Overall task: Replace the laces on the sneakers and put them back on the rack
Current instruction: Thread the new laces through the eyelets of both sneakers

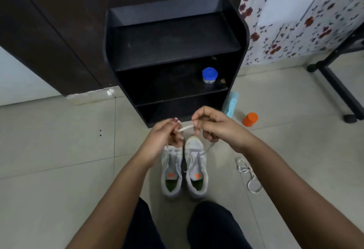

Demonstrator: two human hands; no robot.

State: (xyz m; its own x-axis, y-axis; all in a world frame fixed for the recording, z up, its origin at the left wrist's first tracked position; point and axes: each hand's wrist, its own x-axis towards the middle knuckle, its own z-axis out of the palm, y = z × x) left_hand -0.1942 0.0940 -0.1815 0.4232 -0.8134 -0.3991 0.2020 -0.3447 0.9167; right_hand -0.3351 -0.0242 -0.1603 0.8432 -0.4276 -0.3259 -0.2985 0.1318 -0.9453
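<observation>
Two grey-white sneakers stand side by side on the tiled floor, toes toward the rack: the left sneaker [171, 172] and the right sneaker [196, 167], each with an orange tongue tab. Above their toes my left hand [161, 140] and my right hand [214, 125] both pinch a white lace [186, 128] stretched between them. One end of it hangs down beside the right sneaker. A second white lace [249, 176] lies loose on the floor to the right. The black shoe rack [173, 59] stands just beyond my hands.
A blue-lidded jar [209, 75] sits on the rack's middle shelf. An orange container [250, 119] and a light blue object [231, 104] are on the floor right of the rack. A black stand's legs [334, 83] reach in at far right. My knees are at the bottom.
</observation>
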